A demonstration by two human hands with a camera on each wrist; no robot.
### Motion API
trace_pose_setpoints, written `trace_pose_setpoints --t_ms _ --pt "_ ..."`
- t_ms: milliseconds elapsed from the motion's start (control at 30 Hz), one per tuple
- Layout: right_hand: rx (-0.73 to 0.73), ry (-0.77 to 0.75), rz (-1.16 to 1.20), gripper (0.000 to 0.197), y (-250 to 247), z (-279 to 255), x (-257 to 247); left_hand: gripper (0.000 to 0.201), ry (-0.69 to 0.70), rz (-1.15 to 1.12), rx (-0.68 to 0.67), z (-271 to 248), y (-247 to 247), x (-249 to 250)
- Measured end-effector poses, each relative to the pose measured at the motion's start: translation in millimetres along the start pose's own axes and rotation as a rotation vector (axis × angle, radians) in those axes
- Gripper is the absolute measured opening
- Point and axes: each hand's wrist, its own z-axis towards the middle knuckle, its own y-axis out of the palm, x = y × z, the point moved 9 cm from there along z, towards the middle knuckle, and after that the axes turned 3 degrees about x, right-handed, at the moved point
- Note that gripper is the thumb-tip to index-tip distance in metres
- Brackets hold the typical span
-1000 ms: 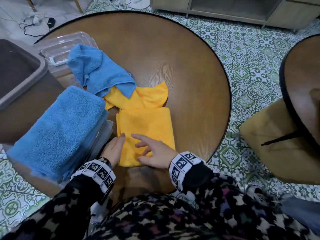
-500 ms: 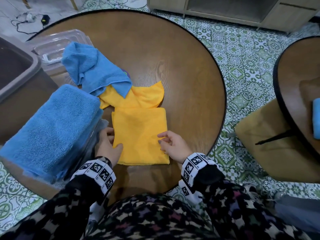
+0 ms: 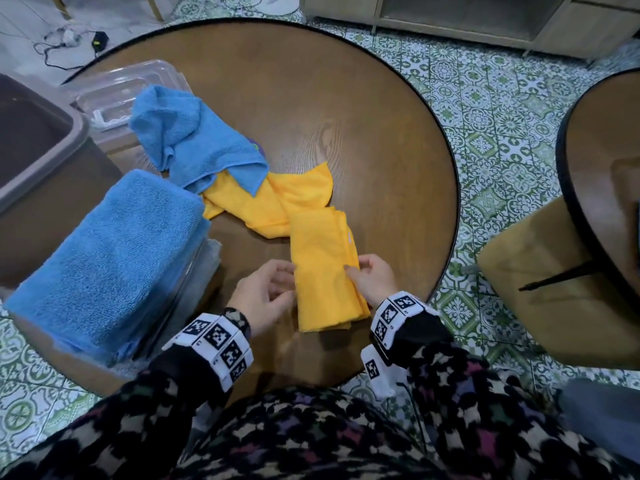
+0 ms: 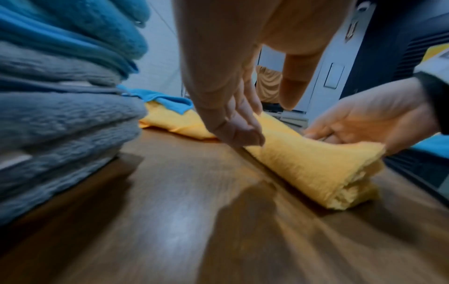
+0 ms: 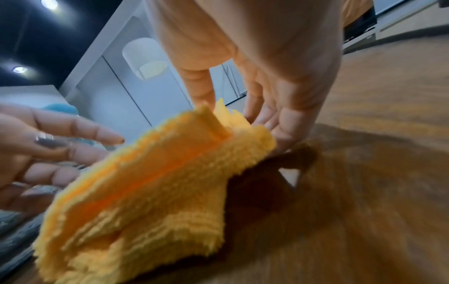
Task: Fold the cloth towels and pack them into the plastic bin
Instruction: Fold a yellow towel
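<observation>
Bin (image 3: 194, 292): a clear plastic bin at the left edge of the round table (image 3: 346, 98). It is full of folded blue and grey towels (image 3: 104, 251), piled above its rim.

Loose towels: a blue towel (image 3: 201, 143) lies crumpled at the back. One corner of it sits on a loose yellow towel (image 3: 273, 199).

Left hand (image 3: 263, 296): it is just left of the folded yellow towel (image 3: 322, 271). Its fingers are loose and a little bent. The fingertips (image 4: 238, 134) touch the towel's left edge. It is not gripping anything.

Folded yellow towel: a long, thin strip lying between the two hands. Its long side points away from the person, toward the loose yellow towel, and leans a bit to the left. The near end is thick with layers. The right side is lifted up off the wood.

Right hand (image 3: 374, 278): it pinches the right edge of the strip, thumb on top and fingers (image 5: 279, 132) under it.

What matters next: the bin lies to the left of the strip, so the left hand is nearer to it. I think the strip needs one more fold, end to end, before it goes in. The bin looks very full, so it may be a tight fit.
</observation>
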Motion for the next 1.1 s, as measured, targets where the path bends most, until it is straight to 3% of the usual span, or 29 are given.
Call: trace_pose_setpoints --t_ms 100,233,367,467,533,667,800,900,967,1100 --pt "-0.013 -0.008 -0.103 0.05 3 -4 -1 0.037 -0.157 0.114 -0.063 3 2 -31" --pt "-0.093 -0.093 -0.329 0.056 23 -9 -12 0.056 -0.268 0.055 -0.142 7 15 -47" --pt "-0.107 -0.076 -0.349 0.05 39 -16 -12 0.053 -0.242 0.024 -0.174 11 23 -38" --pt "0.074 -0.11 -0.259 0.044 25 -23 -14 0.049 -0.299 -0.041 -0.114 11 17 -44" --pt "0.097 -0.119 -0.254 0.031 19 -23 -12 0.053 -0.338 -0.072 -0.089 11 13 -50" --pt "-0.154 -0.081 -0.117 0.014 41 -19 -10 0.052 -0.362 -0.104 -0.106 10 14 -51" --pt "-0.321 -0.024 0.148 0.02 61 -25 -16 0.05 -0.402 -0.148 -0.094 9 13 -50" --pt "-0.178 -0.021 -0.164 0.027 48 -17 -1 0.05 -0.422 -0.146 -0.087 8 13 -52" --pt "-0.064 -0.048 -0.305 0.01 35 -17 4 0.05 -0.416 -0.134 -0.104 8 16 -52" --pt "-0.003 -0.026 -0.205 0.045 26 -20 2 0.054 -0.407 -0.077 -0.115 10 21 -53"
